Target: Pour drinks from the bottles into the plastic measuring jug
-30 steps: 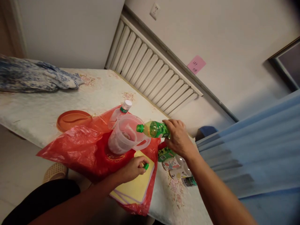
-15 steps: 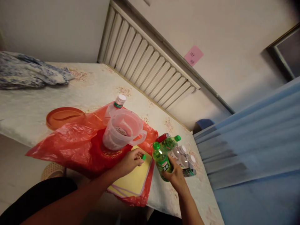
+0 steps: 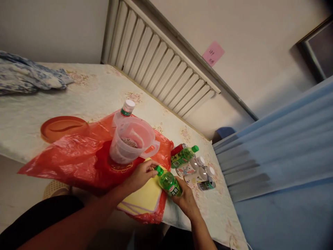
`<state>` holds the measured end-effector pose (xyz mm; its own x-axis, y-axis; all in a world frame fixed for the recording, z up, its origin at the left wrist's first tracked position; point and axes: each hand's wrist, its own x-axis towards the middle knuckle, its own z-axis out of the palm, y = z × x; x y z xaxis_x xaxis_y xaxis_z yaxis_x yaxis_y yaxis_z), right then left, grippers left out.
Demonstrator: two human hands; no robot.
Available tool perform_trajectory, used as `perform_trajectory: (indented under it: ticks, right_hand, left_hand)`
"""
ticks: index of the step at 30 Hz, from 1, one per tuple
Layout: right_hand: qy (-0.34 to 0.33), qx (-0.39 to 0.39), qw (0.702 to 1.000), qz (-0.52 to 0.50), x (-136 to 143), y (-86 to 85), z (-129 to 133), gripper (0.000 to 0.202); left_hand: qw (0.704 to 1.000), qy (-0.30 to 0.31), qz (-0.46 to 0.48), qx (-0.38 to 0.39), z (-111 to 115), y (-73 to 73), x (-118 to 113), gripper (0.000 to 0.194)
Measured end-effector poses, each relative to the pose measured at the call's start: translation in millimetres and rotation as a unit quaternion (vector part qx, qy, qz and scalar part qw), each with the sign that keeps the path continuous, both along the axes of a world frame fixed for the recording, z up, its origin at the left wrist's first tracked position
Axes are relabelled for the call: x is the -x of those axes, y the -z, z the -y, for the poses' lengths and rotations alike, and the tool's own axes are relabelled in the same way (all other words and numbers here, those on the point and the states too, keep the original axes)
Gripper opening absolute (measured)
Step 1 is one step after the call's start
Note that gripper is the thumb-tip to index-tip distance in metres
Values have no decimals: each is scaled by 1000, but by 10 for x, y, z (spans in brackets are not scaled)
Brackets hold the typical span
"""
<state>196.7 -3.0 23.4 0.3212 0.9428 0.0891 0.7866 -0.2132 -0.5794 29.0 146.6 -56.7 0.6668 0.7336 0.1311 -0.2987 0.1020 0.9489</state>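
Note:
My right hand (image 3: 184,198) is wrapped round a green plastic drink bottle (image 3: 169,183), tilted with its neck toward the left. At its mouth, the fingers of my left hand (image 3: 143,173) pinch a green bottle cap (image 3: 159,170). Whether the cap is threaded on, I cannot tell. Behind the hands a clear plastic measuring jug (image 3: 125,149) with bubbly liquid in it stands on a red plastic bag (image 3: 70,149). Under the left hand lie yellow sheets (image 3: 142,199).
Right of the hands lie another green bottle (image 3: 183,156), a red can (image 3: 178,149) and clear bottles (image 3: 200,161). A white-capped bottle (image 3: 128,108) stands behind the jug. An orange lid (image 3: 62,127) and patterned cloth (image 3: 31,74) are at left. A radiator (image 3: 161,59) lines the wall.
The held bottle has moved left and tilted toward my left hand. The cap, earlier held apart in my left fingers, is now at the bottle's mouth. The view has shifted slightly.

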Motion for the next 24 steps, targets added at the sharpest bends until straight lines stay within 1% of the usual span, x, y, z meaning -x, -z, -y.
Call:
perform_trajectory:
  ticks: [4, 8, 13, 17, 19, 21, 24]
  right_hand:
    - [-12, -5, 1000, 5, -14, 44, -2, 54]
    - [-11, -13, 1000, 14, -11, 42, -1, 55]
    - [-14, -1, 999, 49, 34, -30, 19, 56]
    - [-19, 8, 996, 90, 48, -68, 48, 61]
    - [-19, 3, 996, 90, 47, -64, 61, 64]
    - [-16, -6, 997, 73, 54, -56, 65, 64]
    - [-14, -3, 1000, 18, 94, -58, 48, 56]
  left_hand:
    - [999, -19, -28, -29, 4, -52, 34, 31]
    - [993, -47, -65, -89, 20, -178, 93, 26]
    - [982, -41, -82, -165, 45, -330, 172, 21]
    - [973, -40, -69, -218, 56, -346, 190, 19]
    - [974, -32, -58, -216, 60, -332, 180, 20]
    - [980, -28, -50, -189, 62, -318, 162, 22]
    - [988, -32, -36, -146, 63, -309, 136, 24]
